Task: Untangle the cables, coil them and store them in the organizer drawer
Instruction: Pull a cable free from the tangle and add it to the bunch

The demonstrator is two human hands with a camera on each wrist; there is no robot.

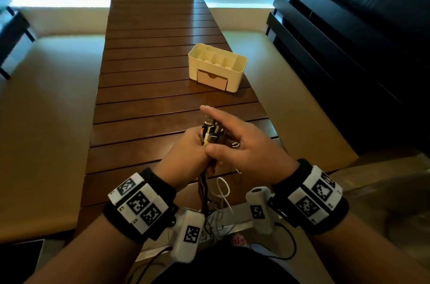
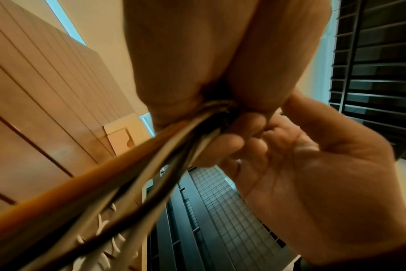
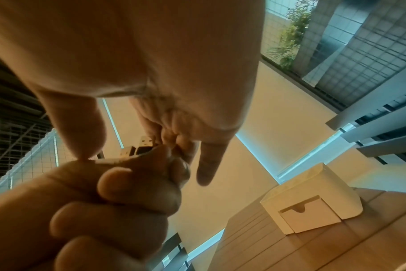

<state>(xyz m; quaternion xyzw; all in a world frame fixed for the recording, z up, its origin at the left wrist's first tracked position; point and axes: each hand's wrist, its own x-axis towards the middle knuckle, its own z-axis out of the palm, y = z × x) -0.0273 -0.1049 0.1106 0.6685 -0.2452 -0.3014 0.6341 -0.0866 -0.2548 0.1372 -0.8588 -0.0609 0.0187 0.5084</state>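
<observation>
A tangled bundle of cables [image 1: 211,132] stands up out of my left hand [image 1: 186,151], which grips it in a fist above the near end of the table. Several plugs stick out on top. My right hand [image 1: 237,142] lies over the plugs with its index finger straight and its thumb against the left fist. In the left wrist view its other fingers [image 2: 234,139] curl onto the cables [image 2: 151,165] just below the fist. Loose cable ends [image 1: 223,190] hang past the table edge. The cream organizer [image 1: 217,67] stands farther back, its drawer [image 1: 212,80] closed.
The slatted wooden table [image 1: 151,51] runs away from me, with the organizer [image 3: 313,194] right of its middle. A dark slatted unit [image 1: 349,39] lines the right side. A dark chair frame [image 1: 14,28] stands at the far left.
</observation>
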